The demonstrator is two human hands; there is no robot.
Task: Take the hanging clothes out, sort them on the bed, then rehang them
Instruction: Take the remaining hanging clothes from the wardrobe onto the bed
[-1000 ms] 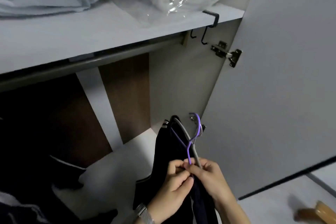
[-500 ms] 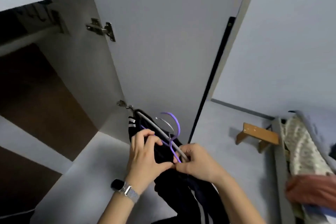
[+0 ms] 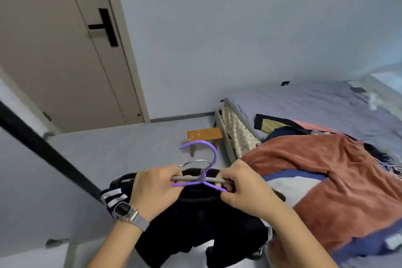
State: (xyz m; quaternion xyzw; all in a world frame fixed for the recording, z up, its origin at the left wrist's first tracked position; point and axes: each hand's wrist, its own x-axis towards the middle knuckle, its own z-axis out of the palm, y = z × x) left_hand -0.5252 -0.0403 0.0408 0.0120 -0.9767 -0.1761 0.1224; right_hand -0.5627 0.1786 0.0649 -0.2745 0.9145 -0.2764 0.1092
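Observation:
Both hands carry dark clothes on hangers in front of me. My left hand (image 3: 155, 190) grips the left side of a grey hanger (image 3: 191, 178) and a purple hanger (image 3: 206, 159). My right hand (image 3: 243, 187) grips their right side. A dark navy garment (image 3: 195, 220) with white stripes at its left edge hangs below the hangers. The bed (image 3: 315, 102) lies to the right, with a rust-red garment (image 3: 326, 176) and other clothes piled on its near end.
A small wooden stool (image 3: 204, 135) stands on the floor beside the bed's corner. A closed door (image 3: 65, 50) with a black handle is at the left. The wardrobe door edge (image 3: 47, 154) with a black strip runs diagonally at the lower left.
The view has swung from the wardrobe interior round to the bed. Both hands have carried the hangers and dark clothes away from the wardrobe, now held level.

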